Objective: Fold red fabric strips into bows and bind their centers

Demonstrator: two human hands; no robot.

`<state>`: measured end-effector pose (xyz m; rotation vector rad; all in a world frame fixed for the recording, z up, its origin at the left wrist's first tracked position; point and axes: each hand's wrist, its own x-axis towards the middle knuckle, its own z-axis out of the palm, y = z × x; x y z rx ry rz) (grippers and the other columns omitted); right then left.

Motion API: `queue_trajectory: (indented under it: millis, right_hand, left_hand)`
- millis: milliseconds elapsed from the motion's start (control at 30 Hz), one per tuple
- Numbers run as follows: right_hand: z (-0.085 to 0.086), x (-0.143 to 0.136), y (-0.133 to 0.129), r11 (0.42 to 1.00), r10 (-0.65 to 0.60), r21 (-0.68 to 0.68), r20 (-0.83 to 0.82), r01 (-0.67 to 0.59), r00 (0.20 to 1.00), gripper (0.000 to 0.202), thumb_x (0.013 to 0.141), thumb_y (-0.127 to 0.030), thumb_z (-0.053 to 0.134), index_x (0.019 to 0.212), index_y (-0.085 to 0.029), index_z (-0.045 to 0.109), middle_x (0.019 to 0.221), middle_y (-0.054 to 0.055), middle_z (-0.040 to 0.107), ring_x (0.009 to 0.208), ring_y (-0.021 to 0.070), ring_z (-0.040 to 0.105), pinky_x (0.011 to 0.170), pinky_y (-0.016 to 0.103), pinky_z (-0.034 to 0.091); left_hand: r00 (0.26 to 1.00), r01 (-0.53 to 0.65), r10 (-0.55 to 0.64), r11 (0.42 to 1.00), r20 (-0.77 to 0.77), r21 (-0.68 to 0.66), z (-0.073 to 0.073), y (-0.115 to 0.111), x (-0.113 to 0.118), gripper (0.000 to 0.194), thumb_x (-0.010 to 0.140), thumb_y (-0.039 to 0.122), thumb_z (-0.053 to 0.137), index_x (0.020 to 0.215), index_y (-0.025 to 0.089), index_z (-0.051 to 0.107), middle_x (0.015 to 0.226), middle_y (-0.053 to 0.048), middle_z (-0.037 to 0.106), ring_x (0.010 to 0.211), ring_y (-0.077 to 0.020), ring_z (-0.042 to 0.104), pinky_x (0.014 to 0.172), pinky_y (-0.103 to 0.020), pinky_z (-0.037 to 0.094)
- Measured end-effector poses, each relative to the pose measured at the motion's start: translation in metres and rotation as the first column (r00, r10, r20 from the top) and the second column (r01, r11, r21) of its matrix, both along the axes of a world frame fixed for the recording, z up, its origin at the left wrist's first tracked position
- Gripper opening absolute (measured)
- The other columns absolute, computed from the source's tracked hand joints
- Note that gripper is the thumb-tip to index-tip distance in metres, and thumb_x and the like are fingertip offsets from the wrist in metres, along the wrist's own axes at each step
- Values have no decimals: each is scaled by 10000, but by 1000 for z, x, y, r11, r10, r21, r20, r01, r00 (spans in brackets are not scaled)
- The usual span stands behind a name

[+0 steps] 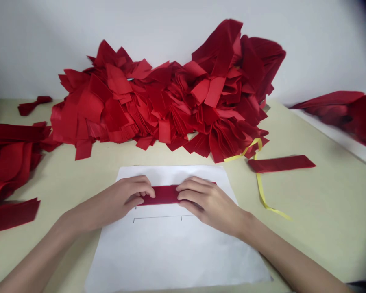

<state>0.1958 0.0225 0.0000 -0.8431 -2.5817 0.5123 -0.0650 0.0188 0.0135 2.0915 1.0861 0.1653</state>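
Note:
A red ribbon strip [166, 195] lies flat across a white paper sheet [171, 252] that has thin black marked lines on it. At the strip's left end my left hand [122, 198] has its fingers curled, with thumb and fingertips closed on the ribbon. Over the right part rests my right hand [205, 200], its fingers held together and pressing the strip to the paper. That hand hides most of the strip's right end; a small corner shows past the knuckles.
A large heap of red ribbon pieces [158, 106] stands against the wall. More red strips [12, 162] lie at the left. To the right are a single red strip [282, 163], a yellow ribbon [264, 197] and red material [338, 108] on a white surface.

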Motion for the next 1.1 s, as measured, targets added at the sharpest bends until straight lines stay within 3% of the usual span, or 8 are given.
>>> queue_trajectory:
  millis: [367,533,733,900,1100]
  right_hand:
    - [2,0,-1,1000,-2,-11,-46,2,999,168,893,-194,479,897,-188,648,980,41,644,937,174,562,834,348,477]
    - [14,12,4,979,-200,-22,-249,201,948,141,867,-172,521,943,-202,636,1055,58,606,979,163,565,864,325,475]
    - [27,28,12,954,-298,-42,-266,298,917,130,861,-157,530,901,-213,640,955,32,623,900,148,580,829,311,471]
    - [38,39,15,940,-328,-156,-157,304,932,135,870,-192,515,871,-221,647,905,16,631,820,135,589,730,278,481]
    - [40,54,18,932,-162,-306,119,192,980,175,863,-160,489,866,-241,644,890,-12,625,736,103,571,648,247,447]
  left_hand:
    - [1000,-12,12,1000,-2,11,2,-1,1,267,849,120,368,956,253,574,944,-13,570,740,-147,538,640,-266,403]
    - [1000,-13,13,1000,-14,-11,1,0,1,289,842,94,377,972,265,571,974,-1,564,751,-138,541,650,-261,407]
    - [1000,-12,12,1000,-23,-11,0,-1,1,289,849,83,371,965,263,566,971,2,557,744,-131,537,642,-256,399]
    - [1000,-17,16,1000,-24,-21,0,-2,0,295,847,78,369,966,267,562,977,2,553,737,-129,533,634,-255,394]
    - [999,-13,12,1000,-31,-21,0,-1,0,305,845,68,365,975,269,554,981,2,550,729,-127,527,626,-252,389]
